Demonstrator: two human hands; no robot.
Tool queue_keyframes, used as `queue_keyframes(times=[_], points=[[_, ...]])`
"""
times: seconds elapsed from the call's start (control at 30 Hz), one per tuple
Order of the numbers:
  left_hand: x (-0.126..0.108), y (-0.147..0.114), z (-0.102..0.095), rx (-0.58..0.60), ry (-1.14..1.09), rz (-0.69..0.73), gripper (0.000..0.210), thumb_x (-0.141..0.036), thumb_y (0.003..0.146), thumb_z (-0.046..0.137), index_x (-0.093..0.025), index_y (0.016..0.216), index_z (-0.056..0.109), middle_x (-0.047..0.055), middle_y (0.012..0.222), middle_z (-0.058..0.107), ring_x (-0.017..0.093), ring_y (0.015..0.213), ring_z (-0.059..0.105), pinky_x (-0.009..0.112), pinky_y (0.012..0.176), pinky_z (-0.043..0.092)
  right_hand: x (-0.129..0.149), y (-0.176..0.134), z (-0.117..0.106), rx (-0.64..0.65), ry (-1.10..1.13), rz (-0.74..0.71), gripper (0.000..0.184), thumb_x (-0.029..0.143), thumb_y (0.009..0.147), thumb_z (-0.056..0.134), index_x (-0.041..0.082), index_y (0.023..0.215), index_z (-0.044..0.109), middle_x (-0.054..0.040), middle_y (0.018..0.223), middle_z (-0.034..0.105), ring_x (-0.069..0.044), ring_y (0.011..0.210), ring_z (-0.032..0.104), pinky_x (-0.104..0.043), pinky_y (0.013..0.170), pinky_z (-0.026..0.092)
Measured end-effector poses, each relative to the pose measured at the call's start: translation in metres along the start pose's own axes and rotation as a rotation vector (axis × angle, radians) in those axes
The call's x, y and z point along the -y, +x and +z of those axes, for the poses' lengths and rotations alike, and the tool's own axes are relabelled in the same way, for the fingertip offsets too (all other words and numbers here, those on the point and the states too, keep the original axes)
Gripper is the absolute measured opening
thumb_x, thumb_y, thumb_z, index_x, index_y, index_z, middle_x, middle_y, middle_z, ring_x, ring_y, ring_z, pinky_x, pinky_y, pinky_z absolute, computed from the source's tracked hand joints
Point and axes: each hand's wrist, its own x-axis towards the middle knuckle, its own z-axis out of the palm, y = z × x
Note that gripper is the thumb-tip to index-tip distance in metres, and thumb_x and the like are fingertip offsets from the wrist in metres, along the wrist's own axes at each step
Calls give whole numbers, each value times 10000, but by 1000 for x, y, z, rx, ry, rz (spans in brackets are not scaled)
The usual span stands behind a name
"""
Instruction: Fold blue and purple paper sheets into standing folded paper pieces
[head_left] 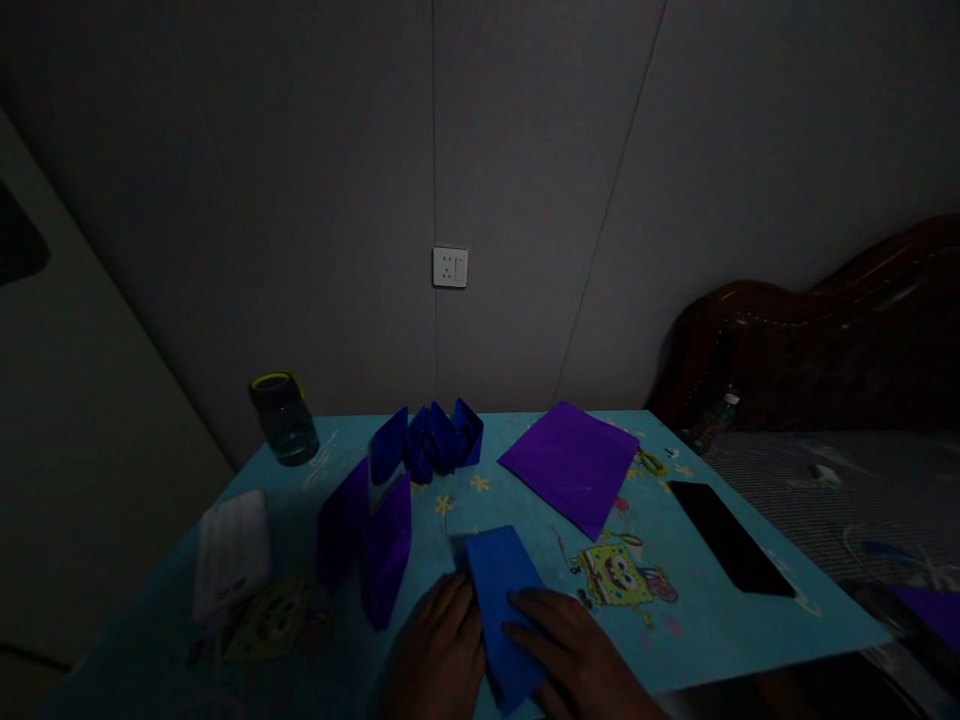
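Observation:
A folded sheet of bright blue paper [504, 575], long and narrow, lies at a slant on the table in front of me. My left hand [444, 640] is closed at its left edge, the fingers bunched together against it. My right hand [574, 645] grips the other side, fingers curled over the upper face; the thumb is hard to make out. Left of my hands stand two folded purple paper pieces [386, 550]. Behind them is a row of dark blue folded paper pieces [442, 440]. A flat purple sheet [574, 465] lies at the back right.
The light blue table cover [480, 510] bears cartoon prints. On the left are a white phone-shaped object [232, 555] with a cable and a dark-lidded jar [285, 420]. On the right lie yellow-handled scissors [651, 462] and a black phone-like slab [727, 535]. A bottle [714, 425] stands beyond the edge.

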Motion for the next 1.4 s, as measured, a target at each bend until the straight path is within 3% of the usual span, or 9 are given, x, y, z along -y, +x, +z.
queue_keyframes(times=[0.2, 0.4, 0.53, 0.6, 0.73, 0.93, 1.17, 1.3, 1.4], points=[[-1, -1, -6, -79, -97, -82, 421, -157, 924, 485, -209, 1325, 604, 88, 1350, 647, 223, 1252, 602, 337, 1039, 531, 1, 1, -3, 21, 145, 13, 591, 514, 879, 654, 285, 1412, 545, -115, 1424, 582, -315, 1280, 569, -461, 1065, 467], [-29, 20, -19, 52, -365, -156, 531, -252, 996, 425, -255, 1520, 339, 69, 1515, 475, 193, 1346, 504, 336, 1080, 477, 8, -9, 3, -327, 532, 484, 569, 586, 962, 448, 275, 1433, 520, -89, 1478, 531, -283, 1373, 476, -456, 1125, 404], [-41, 29, -13, 173, -417, -135, 867, -323, 887, 653, -262, 1575, 128, 122, 1614, 259, 290, 1414, 402, 434, 1088, 465, 0, -7, 0, -426, 734, 703, 657, 676, 954, 352, 254, 1429, 521, -85, 1464, 546, -280, 1371, 478, -494, 1124, 391], [-43, 30, -9, 242, -373, -113, 940, -315, 823, 731, -275, 1570, 162, 150, 1614, 242, 346, 1417, 384, 492, 1082, 458, -8, -5, -10, -426, 712, 776, 690, 711, 936, 342, 233, 1365, 593, -94, 1392, 613, -285, 1329, 526, -479, 1094, 433], [-41, 34, -13, 365, -265, -26, 721, -311, 833, 725, -329, 1481, 410, 151, 1574, 352, 400, 1412, 367, 573, 1077, 430, -24, 4, -40, -401, 594, 850, 681, 729, 828, 542, 168, 1169, 722, -129, 1213, 720, -343, 1209, 614, -502, 1024, 487], [-30, 40, -25, 418, -222, 104, 575, -300, 849, 712, -354, 1391, 527, 93, 1547, 424, 371, 1408, 393, 558, 1084, 439, -50, 20, -56, -120, 782, 650, 501, 539, 796, 695, 123, 1074, 724, -108, 1017, 770, -310, 958, 714, -432, 850, 568], [-22, 35, -26, 386, -238, 157, 624, -247, 831, 733, -354, 1403, 507, 63, 1570, 390, 346, 1432, 363, 542, 1108, 423, -61, 5, -17, -258, 148, 498, 224, 243, 874, 573, 172, 1069, 657, -109, 1034, 735, -267, 918, 682, -403, 856, 522], [-20, 27, -18, 263, -214, 162, 506, -356, 891, 667, -342, 1378, 530, 28, 1510, 495, 293, 1399, 434, 492, 1100, 459, -49, -5, -13, -168, 58, 139, 257, 105, 905, 449, 199, 1048, 640, -142, 1169, 706, -254, 1092, 642, -433, 946, 497], [-17, 18, -8, 104, -136, 149, 399, -410, 935, 593, -295, 1317, 584, 28, 1432, 580, 249, 1325, 525, 443, 1078, 495, -40, -6, -21, -52, -18, 33, 289, 87, 914, 461, 207, 1118, 627, -139, 1311, 655, -251, 1259, 557, -472, 1044, 443]])
